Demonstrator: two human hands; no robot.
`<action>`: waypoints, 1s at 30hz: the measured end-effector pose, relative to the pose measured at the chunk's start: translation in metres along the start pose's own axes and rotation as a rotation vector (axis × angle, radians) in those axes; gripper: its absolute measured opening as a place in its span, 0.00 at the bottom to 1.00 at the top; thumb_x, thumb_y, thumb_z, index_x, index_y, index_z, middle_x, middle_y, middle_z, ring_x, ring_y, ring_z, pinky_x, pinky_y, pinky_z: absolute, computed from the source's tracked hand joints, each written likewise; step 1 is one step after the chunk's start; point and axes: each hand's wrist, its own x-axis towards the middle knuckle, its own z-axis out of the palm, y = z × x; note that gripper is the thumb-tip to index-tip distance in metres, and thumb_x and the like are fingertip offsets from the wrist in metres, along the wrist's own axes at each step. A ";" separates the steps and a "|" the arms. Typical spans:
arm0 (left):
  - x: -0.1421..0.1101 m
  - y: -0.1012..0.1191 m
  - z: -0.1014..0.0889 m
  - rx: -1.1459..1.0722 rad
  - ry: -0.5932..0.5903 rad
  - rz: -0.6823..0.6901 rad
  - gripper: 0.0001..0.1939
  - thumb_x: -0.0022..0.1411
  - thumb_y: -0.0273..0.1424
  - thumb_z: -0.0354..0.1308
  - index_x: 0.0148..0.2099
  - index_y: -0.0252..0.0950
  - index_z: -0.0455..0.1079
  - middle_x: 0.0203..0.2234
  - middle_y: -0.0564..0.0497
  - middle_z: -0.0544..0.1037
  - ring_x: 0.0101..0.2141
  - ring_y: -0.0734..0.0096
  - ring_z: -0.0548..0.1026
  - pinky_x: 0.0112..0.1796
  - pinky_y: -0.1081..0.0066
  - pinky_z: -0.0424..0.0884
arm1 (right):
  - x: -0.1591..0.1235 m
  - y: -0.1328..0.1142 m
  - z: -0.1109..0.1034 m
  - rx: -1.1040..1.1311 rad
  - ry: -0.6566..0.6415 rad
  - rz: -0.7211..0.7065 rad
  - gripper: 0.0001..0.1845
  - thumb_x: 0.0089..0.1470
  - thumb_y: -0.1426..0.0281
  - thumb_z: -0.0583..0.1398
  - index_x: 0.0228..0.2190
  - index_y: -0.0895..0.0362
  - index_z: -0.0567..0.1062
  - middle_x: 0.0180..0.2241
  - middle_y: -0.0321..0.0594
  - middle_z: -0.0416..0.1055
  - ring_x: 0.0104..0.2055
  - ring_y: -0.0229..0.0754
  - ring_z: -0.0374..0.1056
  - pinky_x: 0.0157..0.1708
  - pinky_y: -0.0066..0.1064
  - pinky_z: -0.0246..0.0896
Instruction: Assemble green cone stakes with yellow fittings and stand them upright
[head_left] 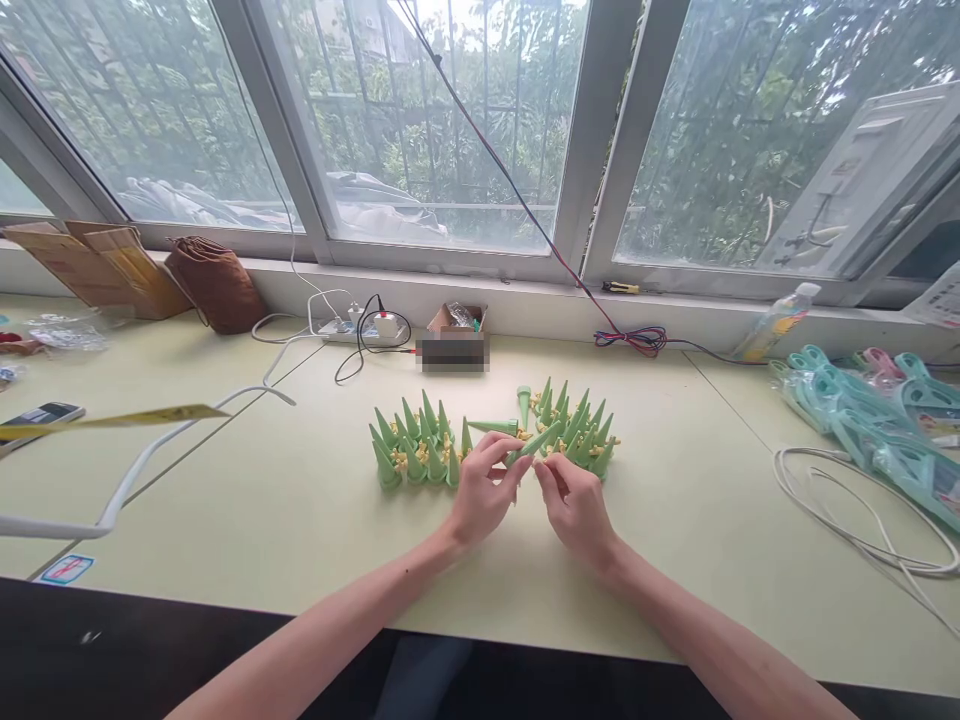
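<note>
Both of my hands meet at the middle of a pale green table [300, 500]. My left hand [484, 490] pinches one end of a green cone spike [534, 443], which points up and to the right. My right hand [574, 500] has its fingers curled and pinched just below that spike, touching its lower part. Behind the left hand stands a cluster of upright green cones [416, 445] with yellow bits. A second cluster of cones [577, 430] stands behind the right hand. One cone [491, 427] lies on its side between the clusters.
A white power strip [364, 328] with cables and a small cardboard box [456, 320] sit by the window sill. Packs of teal plastic parts [870, 420] and a coiled white cable [847, 510] lie at the right. A phone [41, 415], yellow tape and a brown pouch [214, 283] are at the left.
</note>
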 end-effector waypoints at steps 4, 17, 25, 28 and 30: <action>0.000 0.000 0.001 -0.059 -0.048 0.012 0.10 0.63 0.36 0.58 0.44 0.39 0.75 0.38 0.49 0.69 0.28 0.77 0.72 0.20 0.76 0.76 | -0.001 0.001 0.001 0.184 -0.049 0.158 0.20 0.66 0.60 0.49 0.24 0.55 0.62 0.17 0.29 0.57 0.15 0.32 0.54 0.16 0.26 0.50; 0.001 0.006 0.002 -0.157 -0.091 0.001 0.11 0.63 0.34 0.60 0.48 0.40 0.73 0.44 0.48 0.67 0.37 0.71 0.74 0.31 0.66 0.83 | -0.001 -0.007 -0.004 0.242 0.041 0.119 0.15 0.65 0.62 0.52 0.29 0.56 0.68 0.17 0.29 0.60 0.16 0.33 0.57 0.17 0.26 0.55; 0.006 0.014 0.000 -0.302 -0.073 -0.225 0.13 0.67 0.40 0.53 0.43 0.35 0.66 0.32 0.50 0.71 0.26 0.74 0.73 0.24 0.69 0.76 | 0.000 -0.004 -0.005 0.151 0.191 0.002 0.09 0.64 0.67 0.55 0.32 0.56 0.70 0.21 0.32 0.65 0.18 0.32 0.61 0.19 0.25 0.58; 0.007 0.015 -0.001 -0.372 -0.151 -0.291 0.15 0.68 0.43 0.50 0.41 0.35 0.64 0.25 0.54 0.69 0.21 0.76 0.70 0.21 0.72 0.71 | 0.000 -0.001 -0.005 0.147 0.122 -0.031 0.08 0.64 0.68 0.55 0.32 0.56 0.71 0.22 0.32 0.66 0.18 0.32 0.61 0.20 0.25 0.59; 0.007 0.016 -0.002 -0.388 -0.193 -0.302 0.15 0.68 0.43 0.50 0.41 0.35 0.63 0.24 0.55 0.70 0.20 0.77 0.69 0.21 0.73 0.71 | 0.000 0.000 -0.004 0.151 0.084 -0.049 0.09 0.64 0.69 0.54 0.32 0.57 0.71 0.22 0.33 0.66 0.18 0.32 0.61 0.20 0.25 0.59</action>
